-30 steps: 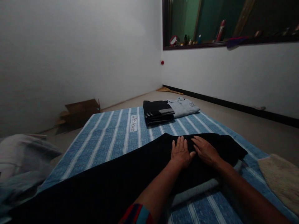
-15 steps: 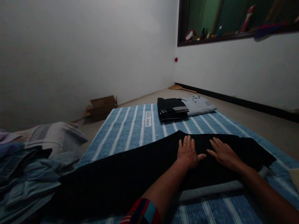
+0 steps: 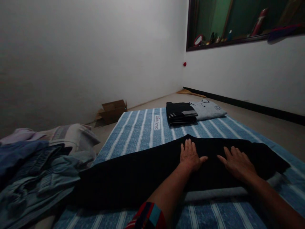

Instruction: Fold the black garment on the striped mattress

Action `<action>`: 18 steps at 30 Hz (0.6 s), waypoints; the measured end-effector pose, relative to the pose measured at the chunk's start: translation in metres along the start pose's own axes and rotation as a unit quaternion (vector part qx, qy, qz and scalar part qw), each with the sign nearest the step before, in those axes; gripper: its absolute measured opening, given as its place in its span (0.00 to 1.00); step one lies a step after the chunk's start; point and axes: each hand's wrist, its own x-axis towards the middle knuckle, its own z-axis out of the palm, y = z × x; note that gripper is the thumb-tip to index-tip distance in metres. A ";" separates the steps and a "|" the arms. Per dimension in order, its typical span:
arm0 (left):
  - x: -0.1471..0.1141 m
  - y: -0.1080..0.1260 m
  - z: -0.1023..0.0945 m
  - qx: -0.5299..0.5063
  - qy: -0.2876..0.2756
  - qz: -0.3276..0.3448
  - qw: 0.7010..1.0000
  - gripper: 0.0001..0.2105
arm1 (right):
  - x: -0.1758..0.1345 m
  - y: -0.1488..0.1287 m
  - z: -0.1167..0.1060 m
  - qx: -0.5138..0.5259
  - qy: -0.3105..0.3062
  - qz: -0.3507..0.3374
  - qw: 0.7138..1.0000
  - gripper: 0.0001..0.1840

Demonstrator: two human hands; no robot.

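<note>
Head view, both hands flat on black garment (image 3: 143, 171), striped mat (image 3: 140, 130)

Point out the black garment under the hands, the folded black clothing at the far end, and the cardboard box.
black garment (image 3: 133, 175): head view, on its flat middle left of the hands.
folded black clothing (image 3: 179, 113): head view, on its top face.
cardboard box (image 3: 113, 109): head view, on its front side.

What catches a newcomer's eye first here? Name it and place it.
Both hands, left hand and right hand, lie flat on a long black garment spread across the blue striped sheet. Beyond them sit two folded clothes; a rumpled laundry pile lies left.
</note>
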 end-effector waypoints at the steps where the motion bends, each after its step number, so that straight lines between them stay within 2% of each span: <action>1: 0.000 0.000 0.000 -0.001 -0.003 0.001 1.000 0.44 | -0.001 0.000 0.001 0.001 0.002 0.001 1.000 0.39; 4: -0.002 0.000 -0.004 -0.012 -0.024 0.004 1.000 0.44 | -0.001 0.001 0.007 0.024 0.007 0.013 1.000 0.40; 7: -0.005 -0.004 -0.008 -0.013 -0.008 0.005 1.000 0.44 | 0.001 0.004 0.011 0.042 0.012 0.017 0.999 0.41; 10: -0.007 -0.012 -0.008 -0.004 0.006 -0.007 1.000 0.44 | 0.001 0.007 0.011 0.059 0.018 -0.004 0.998 0.39; 18: -0.009 -0.017 -0.004 -0.009 -0.019 -0.001 1.000 0.44 | 0.001 0.012 0.010 0.096 0.024 -0.035 0.994 0.34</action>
